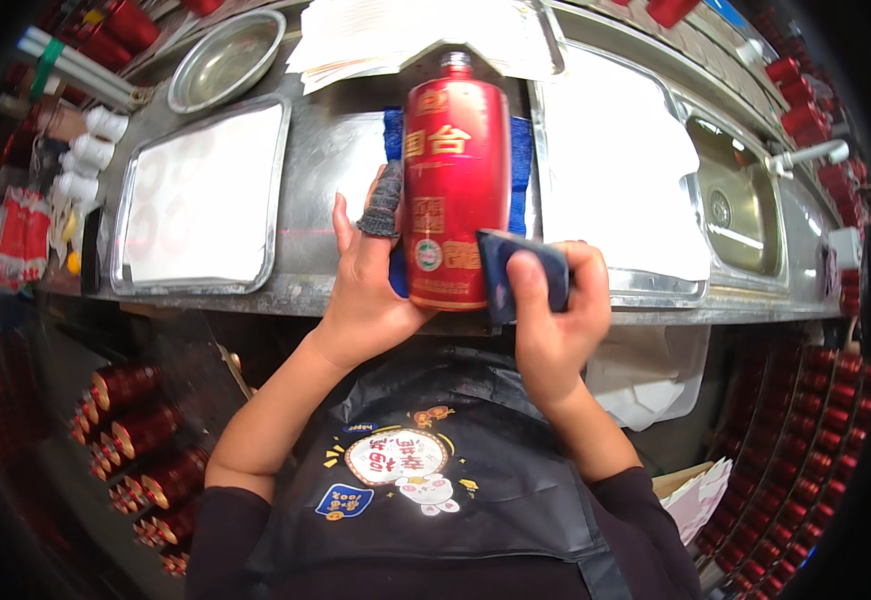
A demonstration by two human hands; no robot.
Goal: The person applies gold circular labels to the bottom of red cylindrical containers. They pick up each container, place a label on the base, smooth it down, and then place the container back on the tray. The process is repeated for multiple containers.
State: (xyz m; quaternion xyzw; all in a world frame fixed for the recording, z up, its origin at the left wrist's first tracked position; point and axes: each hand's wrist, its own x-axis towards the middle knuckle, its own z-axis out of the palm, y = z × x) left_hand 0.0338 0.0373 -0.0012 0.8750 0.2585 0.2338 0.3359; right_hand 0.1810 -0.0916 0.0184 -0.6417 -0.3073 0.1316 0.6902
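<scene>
A glossy red bottle (458,195) with gold print and a bare silvery neck stands up in front of me, slightly smeared by motion. My left hand (364,275) is closed on its left side near the base; grey knitted covers wrap some of its fingers. In my right hand (561,325), a flat dark blue pad or scraper (524,268) is pinched between thumb and fingers. Its edge meets the bottle's lower right side. Behind the bottle lies a blue cloth (522,175) on the metal counter, mostly hidden.
Left of the bottle is a metal tray (278,190) with a white sheet, and beyond it a round steel basin (274,45). Paper sheets (356,40) lie at the back. Another tray (646,292) and a sink (771,215) are rightward. Red bottles (136,425) crowd both sides below.
</scene>
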